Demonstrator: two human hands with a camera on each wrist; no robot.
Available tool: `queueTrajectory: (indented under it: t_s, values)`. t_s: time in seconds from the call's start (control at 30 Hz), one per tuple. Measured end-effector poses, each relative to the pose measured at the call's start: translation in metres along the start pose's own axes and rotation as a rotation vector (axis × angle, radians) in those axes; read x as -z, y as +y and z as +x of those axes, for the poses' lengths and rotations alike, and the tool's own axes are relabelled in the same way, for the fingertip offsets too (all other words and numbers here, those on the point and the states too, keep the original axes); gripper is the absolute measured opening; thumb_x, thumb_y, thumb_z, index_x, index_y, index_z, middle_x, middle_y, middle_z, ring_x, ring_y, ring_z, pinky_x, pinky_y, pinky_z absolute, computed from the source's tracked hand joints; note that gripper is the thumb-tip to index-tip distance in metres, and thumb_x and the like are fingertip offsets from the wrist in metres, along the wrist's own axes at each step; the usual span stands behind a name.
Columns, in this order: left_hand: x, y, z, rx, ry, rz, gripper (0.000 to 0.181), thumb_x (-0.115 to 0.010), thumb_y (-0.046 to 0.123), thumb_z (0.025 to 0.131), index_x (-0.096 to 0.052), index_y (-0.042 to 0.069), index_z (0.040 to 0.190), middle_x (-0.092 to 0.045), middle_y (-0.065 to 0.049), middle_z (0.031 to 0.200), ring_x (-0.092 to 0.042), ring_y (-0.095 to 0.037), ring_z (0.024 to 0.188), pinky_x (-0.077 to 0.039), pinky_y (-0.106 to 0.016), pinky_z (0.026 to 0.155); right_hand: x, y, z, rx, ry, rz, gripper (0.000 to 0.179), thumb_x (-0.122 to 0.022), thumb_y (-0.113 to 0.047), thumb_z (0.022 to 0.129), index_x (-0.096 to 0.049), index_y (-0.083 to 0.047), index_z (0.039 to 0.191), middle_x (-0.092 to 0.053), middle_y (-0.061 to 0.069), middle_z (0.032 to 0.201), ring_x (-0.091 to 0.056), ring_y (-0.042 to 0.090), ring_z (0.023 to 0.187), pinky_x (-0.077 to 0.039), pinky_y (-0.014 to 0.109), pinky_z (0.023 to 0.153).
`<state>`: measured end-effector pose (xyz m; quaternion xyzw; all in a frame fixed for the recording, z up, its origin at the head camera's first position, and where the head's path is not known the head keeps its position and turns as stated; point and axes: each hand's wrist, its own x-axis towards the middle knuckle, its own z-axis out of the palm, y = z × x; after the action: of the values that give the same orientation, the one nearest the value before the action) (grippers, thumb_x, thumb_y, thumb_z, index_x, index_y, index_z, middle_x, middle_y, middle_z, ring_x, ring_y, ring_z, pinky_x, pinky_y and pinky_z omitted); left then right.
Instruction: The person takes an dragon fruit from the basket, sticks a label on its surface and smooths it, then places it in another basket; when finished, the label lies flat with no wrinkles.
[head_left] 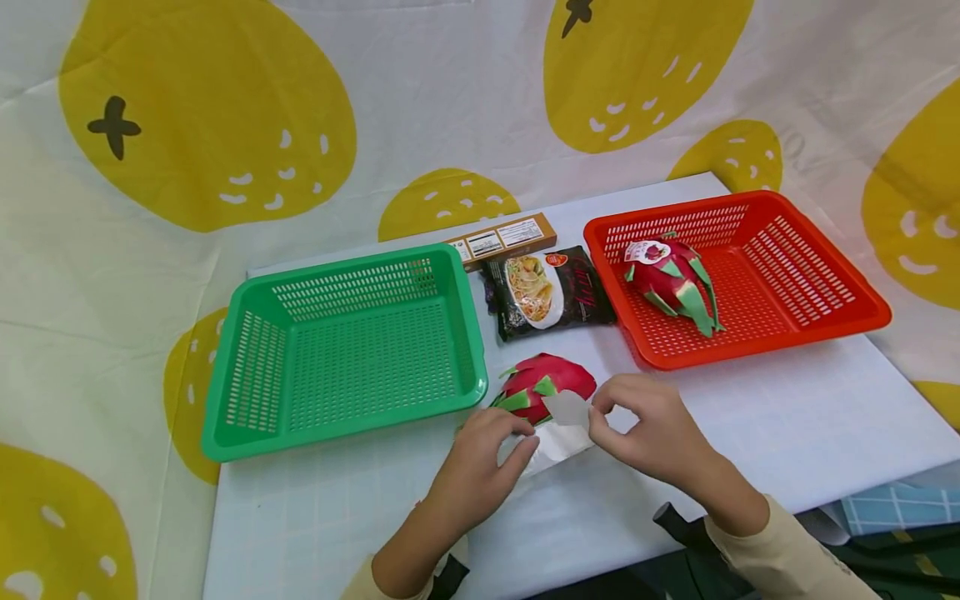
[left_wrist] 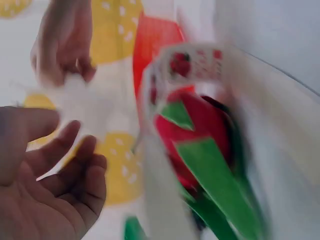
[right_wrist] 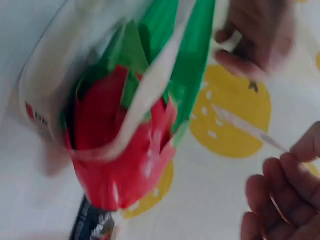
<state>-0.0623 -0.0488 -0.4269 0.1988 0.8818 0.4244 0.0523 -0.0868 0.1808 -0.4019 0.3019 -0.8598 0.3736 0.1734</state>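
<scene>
My right hand (head_left: 648, 425) pinches a white rounded sticker (head_left: 567, 408) between thumb and index finger; in the right wrist view the sticker (right_wrist: 250, 129) shows nearly edge-on. Behind it on the table lies a red dragon fruit (head_left: 551, 379) with green scales. A white paper strip (head_left: 551, 450) lies in front of the fruit, and the left wrist view shows the curved strip (left_wrist: 200, 62) bearing a printed dragon fruit. Beside the strip is my left hand (head_left: 476, 467), thumb and index apart, holding nothing.
A green basket (head_left: 345, 425) stands at the left. At the right, a red basket (head_left: 780, 337) holds another dragon fruit (head_left: 675, 279) with a white label. Between the baskets lie a black noodle packet (head_left: 585, 292) and a brown box (head_left: 510, 237). A patterned cloth (head_left: 450, 100) hangs behind.
</scene>
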Motion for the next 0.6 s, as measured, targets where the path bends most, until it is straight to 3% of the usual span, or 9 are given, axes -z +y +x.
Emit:
queueTrajectory:
  t_s: [0.1, 0.17, 0.23, 0.33, 0.4, 0.47, 0.53, 0.6]
  values:
    - [-0.002, 0.014, 0.004, -0.031, 0.031, -0.124, 0.026, -0.054, 0.036, 0.095, -0.069, 0.015, 0.099, -0.064, 0.008, 0.092, -0.055, -0.005, 0.088, -0.05, -0.023, 0.073, -0.013, -0.006, 0.005, 0.217, 0.123, -0.072, 0.006, -0.068, -0.019, 0.076, -0.067, -0.016, 0.071, -0.065, -0.007, 0.071, -0.059, 0.008, 0.066, -0.051, 0.022, 0.062]
    - [-0.005, 0.02, 0.008, 0.009, 0.022, -0.215, 0.033, -0.05, 0.043, 0.095, -0.069, 0.015, 0.097, -0.064, 0.009, 0.086, -0.054, -0.003, 0.081, -0.049, -0.021, 0.067, -0.02, -0.01, 0.006, 0.329, 0.176, -0.12, 0.018, -0.064, -0.025, 0.081, -0.069, -0.012, 0.071, -0.067, -0.002, 0.072, -0.061, 0.012, 0.065, -0.051, 0.027, 0.06]
    - [-0.008, 0.022, 0.011, 0.069, 0.017, -0.279, 0.037, -0.049, 0.048, 0.095, -0.068, 0.016, 0.095, -0.064, 0.009, 0.082, -0.054, -0.003, 0.075, -0.049, -0.021, 0.062, -0.025, -0.013, 0.005, 0.392, 0.197, -0.169, 0.026, -0.061, -0.03, 0.085, -0.071, -0.01, 0.071, -0.068, 0.001, 0.073, -0.061, 0.015, 0.065, -0.051, 0.029, 0.058]
    - [-0.009, 0.023, 0.013, 0.122, 0.014, -0.353, 0.034, -0.051, 0.044, 0.095, -0.068, 0.014, 0.096, -0.065, 0.004, 0.079, -0.055, -0.005, 0.066, -0.049, -0.022, 0.056, -0.028, -0.015, 0.004, 0.418, 0.187, -0.201, 0.029, -0.06, -0.032, 0.087, -0.073, -0.009, 0.075, -0.069, 0.002, 0.075, -0.061, 0.015, 0.066, -0.051, 0.029, 0.058]
    - [-0.007, 0.021, 0.015, 0.151, -0.007, -0.371, 0.03, -0.053, 0.038, 0.095, -0.068, 0.012, 0.096, -0.064, 0.002, 0.077, -0.054, -0.006, 0.062, -0.048, -0.023, 0.054, -0.027, -0.014, 0.004, 0.391, 0.156, -0.197, 0.03, -0.061, -0.036, 0.087, -0.074, -0.01, 0.078, -0.07, 0.001, 0.078, -0.062, 0.014, 0.069, -0.052, 0.029, 0.06]
    - [-0.001, 0.02, 0.017, 0.156, -0.043, -0.361, 0.025, -0.053, 0.031, 0.095, -0.067, 0.01, 0.095, -0.061, 0.001, 0.074, -0.052, -0.008, 0.061, -0.047, -0.023, 0.052, -0.023, -0.013, 0.003, 0.308, 0.105, -0.158, 0.03, -0.067, -0.04, 0.083, -0.073, -0.011, 0.084, -0.07, 0.001, 0.085, -0.062, 0.013, 0.075, -0.053, 0.029, 0.064]
    - [0.008, 0.018, 0.022, 0.156, -0.096, -0.31, 0.022, -0.053, 0.027, 0.095, -0.067, 0.01, 0.093, -0.059, 0.002, 0.073, -0.05, -0.01, 0.062, -0.046, -0.023, 0.053, -0.018, -0.01, 0.005, 0.144, 0.028, -0.088, 0.03, -0.072, -0.037, 0.081, -0.071, -0.011, 0.095, -0.068, 0.0, 0.095, -0.06, 0.012, 0.081, -0.053, 0.027, 0.067]
    - [0.017, 0.018, 0.028, 0.142, -0.157, -0.258, 0.022, -0.051, 0.024, 0.096, -0.065, 0.009, 0.088, -0.055, 0.002, 0.07, -0.048, -0.011, 0.063, -0.043, -0.022, 0.054, -0.012, -0.005, 0.009, -0.073, -0.056, 0.033, 0.033, -0.073, -0.031, 0.082, -0.067, -0.009, 0.106, -0.065, 0.001, 0.104, -0.059, 0.012, 0.086, -0.053, 0.026, 0.069]
